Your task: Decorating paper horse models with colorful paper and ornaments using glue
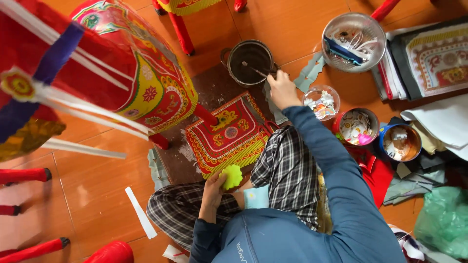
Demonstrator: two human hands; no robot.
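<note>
Right hand (281, 88) gripping a thin brush (254, 70) dipped into the dark pot (249, 61); left hand (215, 187) pinching a yellow-green paper flower (231, 176) just beside the red patterned panel (227, 133). Could drip paste onto that panel (directly below the brush's return path) if overloaded, or crumple the flower if squeezed.

Orange-brown tiled floor (292, 24), crowded with craft clutter.

From my view I see glossy tiles catching soft, even light. A dark mat (214, 87) lies on the floor at the centre. Red furniture legs (180, 31) stand at the top edge, more red legs (29, 174) at the left. Stacked paper sheets (438, 122) and a green plastic bag (446, 221) sit on the right.
</note>
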